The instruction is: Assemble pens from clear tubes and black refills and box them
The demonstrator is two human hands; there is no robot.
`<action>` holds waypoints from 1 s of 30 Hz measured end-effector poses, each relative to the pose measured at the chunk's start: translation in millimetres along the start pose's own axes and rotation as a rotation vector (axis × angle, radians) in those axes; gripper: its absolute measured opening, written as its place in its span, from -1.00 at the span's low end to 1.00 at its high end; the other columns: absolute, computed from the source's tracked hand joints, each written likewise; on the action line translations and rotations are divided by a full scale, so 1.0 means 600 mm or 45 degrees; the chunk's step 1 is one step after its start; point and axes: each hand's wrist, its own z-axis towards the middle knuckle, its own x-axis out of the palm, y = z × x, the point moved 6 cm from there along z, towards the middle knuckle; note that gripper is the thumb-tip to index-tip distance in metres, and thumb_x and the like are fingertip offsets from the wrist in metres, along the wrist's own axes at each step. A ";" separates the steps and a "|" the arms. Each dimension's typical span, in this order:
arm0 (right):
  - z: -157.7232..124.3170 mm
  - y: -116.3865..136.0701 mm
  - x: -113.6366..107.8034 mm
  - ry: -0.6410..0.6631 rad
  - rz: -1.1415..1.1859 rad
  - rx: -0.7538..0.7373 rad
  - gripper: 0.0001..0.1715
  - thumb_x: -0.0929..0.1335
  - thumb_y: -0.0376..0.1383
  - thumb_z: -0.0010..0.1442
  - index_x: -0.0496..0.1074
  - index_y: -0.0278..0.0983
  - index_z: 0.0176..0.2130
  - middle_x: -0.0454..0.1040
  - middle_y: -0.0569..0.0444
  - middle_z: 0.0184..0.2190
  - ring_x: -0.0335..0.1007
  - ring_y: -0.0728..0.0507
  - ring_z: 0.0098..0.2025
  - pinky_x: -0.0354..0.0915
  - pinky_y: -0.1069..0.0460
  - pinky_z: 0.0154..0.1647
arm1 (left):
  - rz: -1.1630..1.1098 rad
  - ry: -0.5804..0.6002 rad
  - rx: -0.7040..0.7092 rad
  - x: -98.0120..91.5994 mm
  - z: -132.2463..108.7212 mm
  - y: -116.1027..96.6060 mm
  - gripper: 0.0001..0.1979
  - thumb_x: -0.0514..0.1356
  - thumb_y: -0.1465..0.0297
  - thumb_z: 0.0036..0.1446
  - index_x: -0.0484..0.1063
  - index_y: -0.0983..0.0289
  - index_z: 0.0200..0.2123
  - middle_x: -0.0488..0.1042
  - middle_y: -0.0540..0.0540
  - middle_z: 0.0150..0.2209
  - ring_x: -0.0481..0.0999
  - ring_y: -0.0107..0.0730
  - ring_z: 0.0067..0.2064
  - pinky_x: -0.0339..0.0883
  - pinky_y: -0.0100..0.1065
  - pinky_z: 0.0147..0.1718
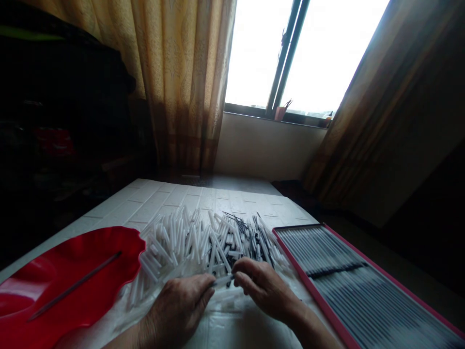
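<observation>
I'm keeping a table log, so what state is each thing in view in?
Left hand, pinching a pale tube
Right hand, pinched at its other end
White tubes, heaped loose
Dark rods, mixed among them
Red dish, holding one dark stick
Pink-edged tray, holding rows of slim rods
Curtains, drawn apart
Window, bright, open or shut unclear
Sill cup, holding sticks

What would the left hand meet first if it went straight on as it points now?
Probably the right hand, just beyond the pale tube between it and the left hand; depth is unclear.
</observation>
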 end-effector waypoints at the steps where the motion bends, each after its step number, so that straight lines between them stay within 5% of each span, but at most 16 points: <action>1: -0.001 0.002 -0.002 -0.001 0.015 -0.005 -0.88 0.28 -0.31 0.21 0.41 -0.27 -0.30 0.45 0.14 -0.47 0.34 -0.01 -0.46 0.18 0.14 -0.46 | 0.008 -0.002 -0.004 0.000 0.000 0.001 -0.77 -0.04 0.40 0.32 0.41 0.23 -0.15 0.64 0.11 -0.30 0.67 -0.21 -0.33 0.53 -0.32 -0.37; 12: -0.002 0.000 0.001 0.020 0.035 0.032 -0.95 0.30 -0.38 0.15 0.37 -0.28 -0.36 0.33 0.21 -0.53 0.21 0.02 -0.50 0.11 0.15 -0.50 | 0.002 0.021 -0.005 0.003 -0.001 0.002 -0.77 -0.05 0.39 0.32 0.40 0.21 -0.17 0.64 0.09 -0.30 0.66 -0.24 -0.33 0.51 -0.34 -0.35; 30: 0.000 0.004 0.009 0.110 0.031 0.033 -0.52 0.17 -0.23 0.31 0.34 -0.29 -0.58 0.40 0.13 -0.66 0.31 0.02 -0.60 0.18 0.15 -0.49 | -0.071 0.159 -0.035 0.009 0.000 -0.003 -0.76 -0.04 0.41 0.31 0.41 0.22 -0.15 0.62 0.08 -0.30 0.65 -0.18 -0.29 0.49 -0.29 -0.34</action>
